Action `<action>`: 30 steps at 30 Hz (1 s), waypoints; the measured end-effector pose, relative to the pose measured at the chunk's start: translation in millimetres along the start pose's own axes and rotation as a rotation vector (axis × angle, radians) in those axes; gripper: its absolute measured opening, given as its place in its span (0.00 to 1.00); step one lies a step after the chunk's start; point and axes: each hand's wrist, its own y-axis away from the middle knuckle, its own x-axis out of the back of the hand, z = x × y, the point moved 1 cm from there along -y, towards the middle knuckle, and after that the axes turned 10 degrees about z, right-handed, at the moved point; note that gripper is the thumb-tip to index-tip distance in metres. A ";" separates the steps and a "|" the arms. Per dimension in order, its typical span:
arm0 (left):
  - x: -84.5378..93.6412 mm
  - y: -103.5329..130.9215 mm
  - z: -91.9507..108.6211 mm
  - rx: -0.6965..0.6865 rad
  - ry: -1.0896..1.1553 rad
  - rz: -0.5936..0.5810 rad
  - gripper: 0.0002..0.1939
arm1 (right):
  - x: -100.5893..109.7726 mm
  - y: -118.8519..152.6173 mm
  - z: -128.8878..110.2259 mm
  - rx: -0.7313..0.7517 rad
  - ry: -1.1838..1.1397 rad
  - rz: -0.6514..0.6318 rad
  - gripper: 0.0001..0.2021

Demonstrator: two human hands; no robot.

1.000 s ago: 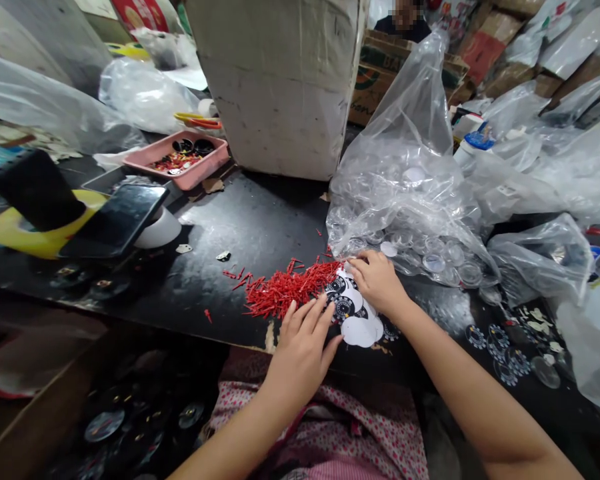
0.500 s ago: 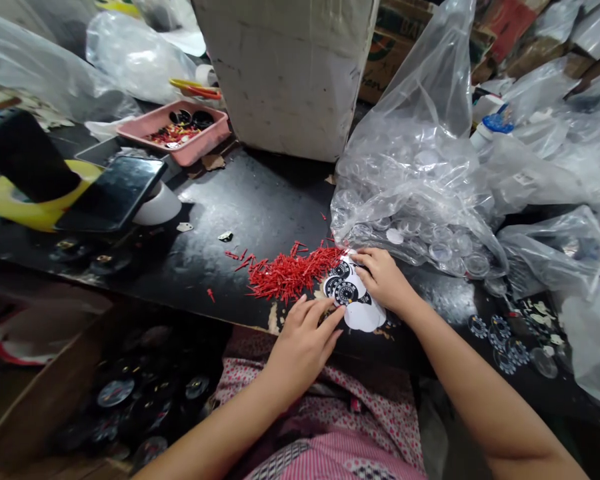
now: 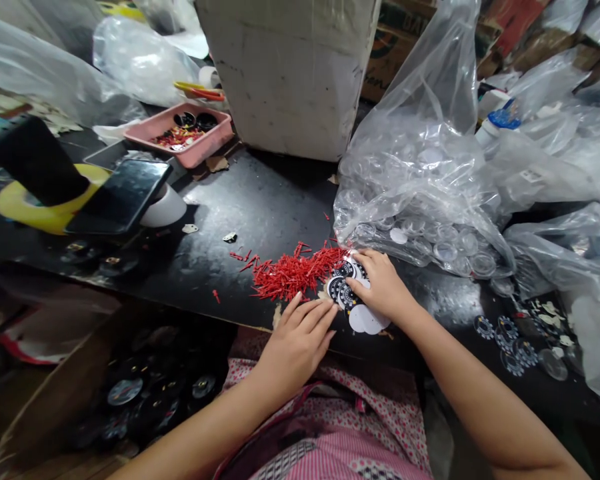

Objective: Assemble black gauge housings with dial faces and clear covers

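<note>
Printed black-and-white dial discs [image 3: 341,291] lie in an overlapping heap near the table's front edge, with plain white discs [image 3: 367,320] face down in front. My right hand [image 3: 383,285] rests over the right side of the heap, fingers stretched and thumb lying on a dial. My left hand [image 3: 300,333] is flat at the heap's left side, fingers extended with their tips by the dial edge. Just beyond that hand is a loose pile of small red plastic pointers [image 3: 295,273]. What lies under my right palm is hidden.
A clear bag of transparent round covers [image 3: 430,233] stands behind my right hand. Loose printed rings [image 3: 507,340] lie at right. Leftward are a phone [image 3: 123,197], a tape roll [image 3: 10,207] and a pink tray [image 3: 200,150]. A big carton [image 3: 290,80] stands behind; a box of black parts [image 3: 55,387] is below left.
My left fingers have drawn slightly left, off the dial they reached toward. My right thumb has come down onto the dials, and the discs have shifted a little. The view has swung slightly.
</note>
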 end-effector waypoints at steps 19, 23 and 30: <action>-19.1 -42.4 10.4 0.082 0.021 0.062 0.16 | 3.3 27.6 7.4 0.143 0.012 0.026 0.21; -26.2 -57.0 4.2 -0.063 0.017 -0.047 0.19 | 8.0 31.3 16.6 0.195 0.000 0.010 0.20; -28.1 -57.6 -12.3 -0.026 -0.054 -0.073 0.18 | 11.6 34.0 28.8 0.266 -0.028 -0.013 0.20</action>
